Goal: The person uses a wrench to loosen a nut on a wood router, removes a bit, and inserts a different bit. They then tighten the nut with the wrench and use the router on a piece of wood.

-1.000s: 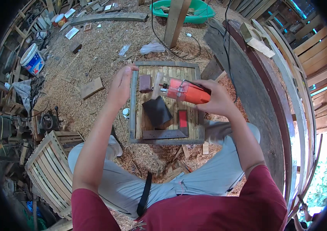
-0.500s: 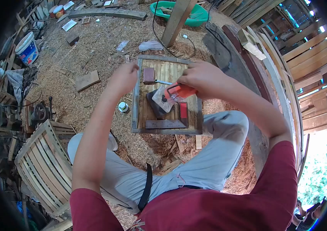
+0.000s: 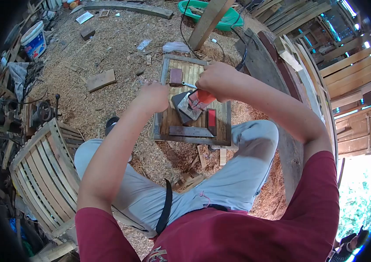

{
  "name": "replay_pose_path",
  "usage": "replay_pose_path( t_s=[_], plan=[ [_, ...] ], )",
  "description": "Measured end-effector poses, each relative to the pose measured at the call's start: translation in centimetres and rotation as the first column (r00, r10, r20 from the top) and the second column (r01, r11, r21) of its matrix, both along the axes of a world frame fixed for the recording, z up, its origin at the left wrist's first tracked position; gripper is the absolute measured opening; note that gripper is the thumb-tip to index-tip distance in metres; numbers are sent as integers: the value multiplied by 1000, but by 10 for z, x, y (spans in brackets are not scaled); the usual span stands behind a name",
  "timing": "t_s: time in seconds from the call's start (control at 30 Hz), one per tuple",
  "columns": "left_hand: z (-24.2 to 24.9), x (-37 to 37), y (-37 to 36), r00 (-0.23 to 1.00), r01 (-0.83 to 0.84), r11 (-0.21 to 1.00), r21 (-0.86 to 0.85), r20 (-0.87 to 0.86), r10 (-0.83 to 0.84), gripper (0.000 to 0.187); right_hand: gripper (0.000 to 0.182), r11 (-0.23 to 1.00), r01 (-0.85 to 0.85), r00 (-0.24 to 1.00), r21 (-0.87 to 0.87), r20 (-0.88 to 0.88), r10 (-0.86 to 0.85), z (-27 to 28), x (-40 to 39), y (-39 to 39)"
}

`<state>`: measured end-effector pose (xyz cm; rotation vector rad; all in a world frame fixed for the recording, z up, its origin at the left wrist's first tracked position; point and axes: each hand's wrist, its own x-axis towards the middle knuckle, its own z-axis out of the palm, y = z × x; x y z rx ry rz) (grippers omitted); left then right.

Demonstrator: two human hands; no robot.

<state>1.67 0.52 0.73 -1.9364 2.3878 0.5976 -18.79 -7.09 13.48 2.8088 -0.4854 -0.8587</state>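
Observation:
My right hand (image 3: 215, 82) is wrapped round an orange tool (image 3: 201, 98) with a clear plate at its lower end. That plate lies over a dark block (image 3: 184, 114) on the slatted wooden stool (image 3: 162, 126). Over the stool's left edge is my left hand (image 3: 154, 96), its fingers curled; what they hold, if anything, is hidden. Between the hands sit a reddish-brown block (image 3: 176, 77) and a silver wrench (image 3: 189, 84). A try square with a metal blade (image 3: 190, 131) and a red-faced handle (image 3: 212, 118) lies near the stool's front edge.
Wood shavings cover the ground. A slatted wooden piece (image 3: 48, 174) stands at the left, with a white and blue bucket (image 3: 34, 43) beyond. A wooden post (image 3: 210, 22) rises near a green basin (image 3: 229, 19). Long boards (image 3: 277, 83) lie at the right.
The view has shifted slightly. My left hand has moved right and nearer over the stool's edge. My right hand has moved left, and the orange tool stands more upright.

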Motion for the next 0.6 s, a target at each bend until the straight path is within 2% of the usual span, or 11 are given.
replay_pose_path(
  t_s=[0.07,0.17,0.27,0.37,0.47,0.57,0.6],
  plan=[
    [-1,-3,-1,999,22,997,74,26,-24,34,23,999,-32,999,-3,16,32,-1,4,2],
    [-22,-9,-2,997,77,996,38,4,-77,44,21,999,-33,998,-3,-54,33,6,17,10],
    [-43,-25,2,990,76,988,-132,-106,-91,58,17,995,-78,997,-60,-28,76,3,19,15],
    [-48,-35,-4,986,156,986,-63,-55,-160,68,12,987,-129,990,-98,45,134,1,14,15],
    [-48,-39,2,945,27,991,-130,-320,-68,76,10,979,-152,986,-137,53,160,-6,9,14],
    [-58,-42,-3,736,1,983,-183,-665,-125,80,12,974,-152,987,-167,33,160,-5,7,21],
    [-54,-43,-2,697,-7,995,-102,-714,-69,84,13,971,-158,986,-180,29,166,-4,7,24]
  ],
)
